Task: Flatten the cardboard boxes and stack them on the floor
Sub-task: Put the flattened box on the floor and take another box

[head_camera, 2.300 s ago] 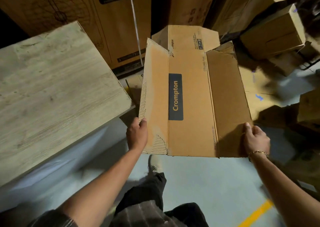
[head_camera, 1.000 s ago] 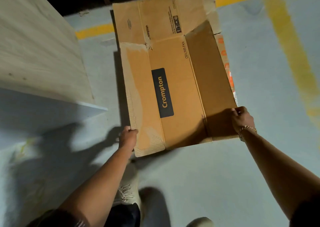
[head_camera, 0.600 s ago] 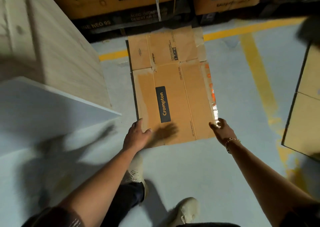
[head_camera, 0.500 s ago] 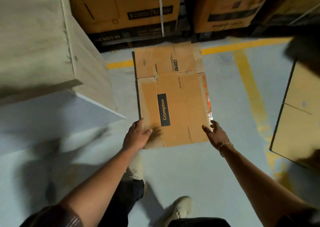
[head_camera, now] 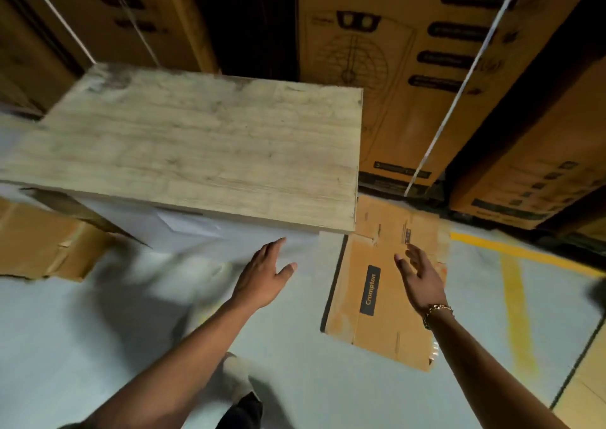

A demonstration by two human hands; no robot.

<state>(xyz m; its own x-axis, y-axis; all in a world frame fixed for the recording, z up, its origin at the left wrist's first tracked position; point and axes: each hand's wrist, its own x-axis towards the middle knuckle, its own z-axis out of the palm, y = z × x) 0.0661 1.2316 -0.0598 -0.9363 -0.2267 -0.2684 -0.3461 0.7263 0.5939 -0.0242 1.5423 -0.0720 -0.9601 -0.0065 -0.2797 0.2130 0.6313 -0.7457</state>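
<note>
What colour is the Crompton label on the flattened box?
Dark navy label, yellow lettering; head view.

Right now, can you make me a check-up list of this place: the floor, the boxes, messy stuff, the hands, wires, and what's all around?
Surface: pale floor with painted yellow lines.
Job's things: one flattened Crompton box lies flat on the floor; its far corner is hidden behind the wooden table top.
Clutter: a dented cardboard box on the floor at the left, by the table.
Hands: left hand and right hand are both open and hold nothing.
Cables: nothing seen.
Surroundings: tall cartons with white straps stand behind.
</note>
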